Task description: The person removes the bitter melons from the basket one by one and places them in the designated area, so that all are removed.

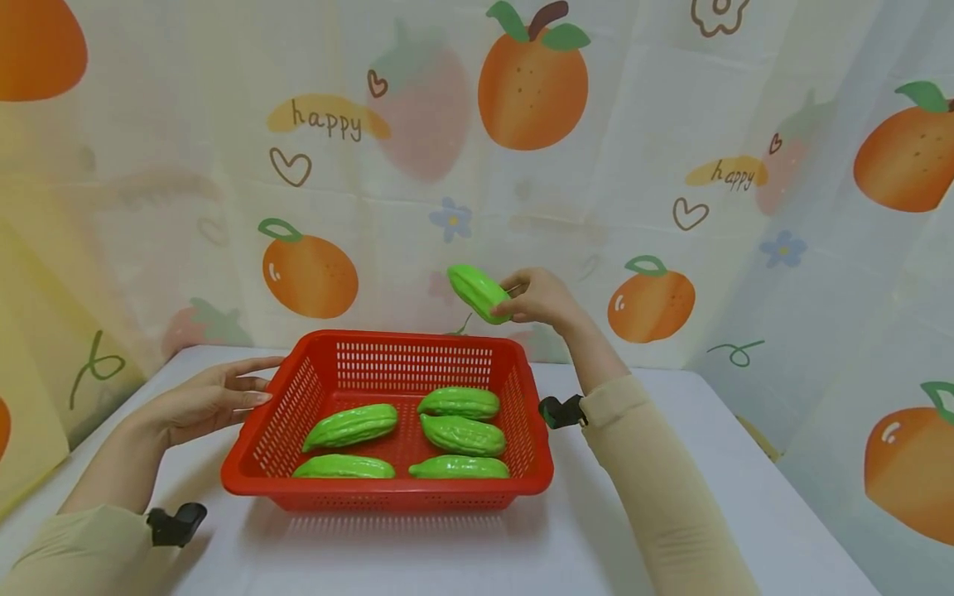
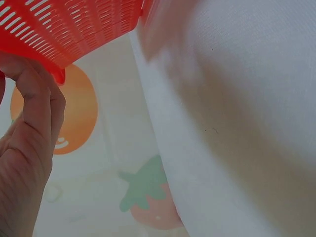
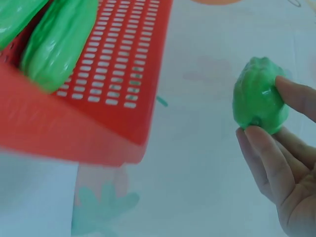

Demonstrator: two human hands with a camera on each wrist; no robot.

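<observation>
Above the back right of a red plastic basket [image 1: 387, 486], my right hand [image 1: 542, 298] holds a green bitter melon [image 1: 477, 292]. Thumb and fingertips pinch its near end, and its other end points up and left. From the right wrist view, the held melon [image 3: 260, 96] is seen end-on, with the right hand's fingers [image 3: 276, 165] beneath it. Several more glossy bitter melons [image 1: 352, 426] lie inside the basket in two groups. My left hand [image 1: 204, 401] touches the basket's left rim, fingers extended against its outside. Part of that hand [image 2: 29, 118] shows under the rim in the left wrist view.
The basket stands on a table [image 1: 402, 555] with a white cover. Behind it hangs a curtain [image 1: 477, 207] printed with oranges, strawberries and hearts. Black wrist mounts [image 1: 176, 525] sit at both sleeves, the right one close to the basket's right rim.
</observation>
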